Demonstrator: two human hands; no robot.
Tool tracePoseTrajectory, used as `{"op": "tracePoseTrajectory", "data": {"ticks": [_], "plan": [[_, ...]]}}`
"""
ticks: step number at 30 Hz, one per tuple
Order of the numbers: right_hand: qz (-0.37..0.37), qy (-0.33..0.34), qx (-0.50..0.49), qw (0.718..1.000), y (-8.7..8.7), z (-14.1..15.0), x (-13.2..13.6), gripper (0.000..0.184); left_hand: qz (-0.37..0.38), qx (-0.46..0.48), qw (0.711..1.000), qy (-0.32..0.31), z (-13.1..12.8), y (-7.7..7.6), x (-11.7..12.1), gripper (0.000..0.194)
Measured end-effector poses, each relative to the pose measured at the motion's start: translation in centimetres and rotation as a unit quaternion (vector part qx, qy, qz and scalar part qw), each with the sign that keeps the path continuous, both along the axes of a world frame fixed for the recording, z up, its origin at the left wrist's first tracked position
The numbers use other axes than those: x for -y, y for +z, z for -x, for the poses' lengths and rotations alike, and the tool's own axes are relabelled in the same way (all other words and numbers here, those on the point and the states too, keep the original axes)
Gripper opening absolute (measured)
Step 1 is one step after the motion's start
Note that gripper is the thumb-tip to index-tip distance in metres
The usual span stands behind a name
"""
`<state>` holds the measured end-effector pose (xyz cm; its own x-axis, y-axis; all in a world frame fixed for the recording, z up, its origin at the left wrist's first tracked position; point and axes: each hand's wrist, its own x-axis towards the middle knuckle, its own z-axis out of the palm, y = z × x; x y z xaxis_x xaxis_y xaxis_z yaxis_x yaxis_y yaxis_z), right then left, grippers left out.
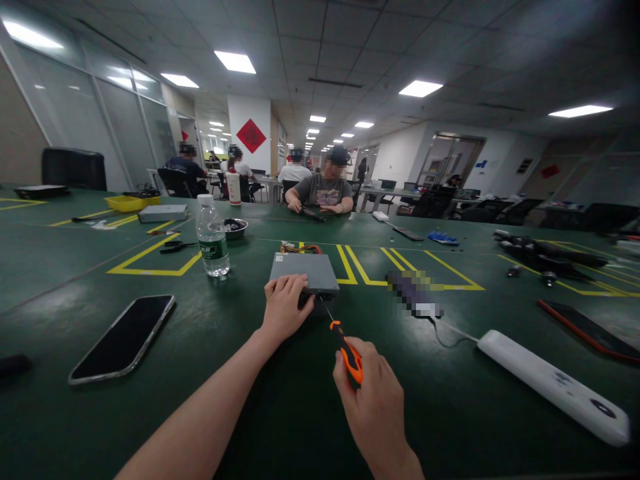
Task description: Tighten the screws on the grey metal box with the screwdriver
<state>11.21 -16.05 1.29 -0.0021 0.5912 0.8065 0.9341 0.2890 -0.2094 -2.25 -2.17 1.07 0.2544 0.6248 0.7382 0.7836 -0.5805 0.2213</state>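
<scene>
A grey metal computer power supply (320, 268) lies on the green table, with coloured wires (303, 249) coming out at its far side. My left hand (286, 307) grips its near left part, fingers over the top and the thumb by the front edge. In my right hand (373, 393) is an orange and black screwdriver (352, 360), fingers closed round the handle. The shaft points up and left, and its tip meets the front face of the power supply. Whether it sits in a screw is too small to tell.
Left of the power supply stand a water bottle (213, 243) and a metal bowl (240, 229); a phone (123, 340) lies nearer. To the right are a white power strip (550, 383) with a cable and a dark phone (593, 327). Across the table sits a person (325, 190).
</scene>
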Motion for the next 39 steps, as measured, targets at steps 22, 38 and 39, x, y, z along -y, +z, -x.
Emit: {"op": "tracePoseTrajectory", "data": {"ticks": [22, 38, 39], "plan": [[0.021, 0.021, 0.010, 0.999, -0.58, 0.51, -0.50, 0.019, 0.003, 0.004, 1.000, 0.003, 0.02, -0.06, -0.10, 0.019], [0.033, 0.029, -0.005, 0.999, -0.78, 0.40, -0.42, 0.020, 0.009, 0.005, 1.000, -0.001, 0.05, 0.04, 0.03, 0.020], [0.035, 0.030, -0.005, 0.999, -0.81, 0.39, -0.43, 0.019, 0.010, 0.006, 1.000, 0.000, 0.05, 0.05, 0.03, 0.020]]}}
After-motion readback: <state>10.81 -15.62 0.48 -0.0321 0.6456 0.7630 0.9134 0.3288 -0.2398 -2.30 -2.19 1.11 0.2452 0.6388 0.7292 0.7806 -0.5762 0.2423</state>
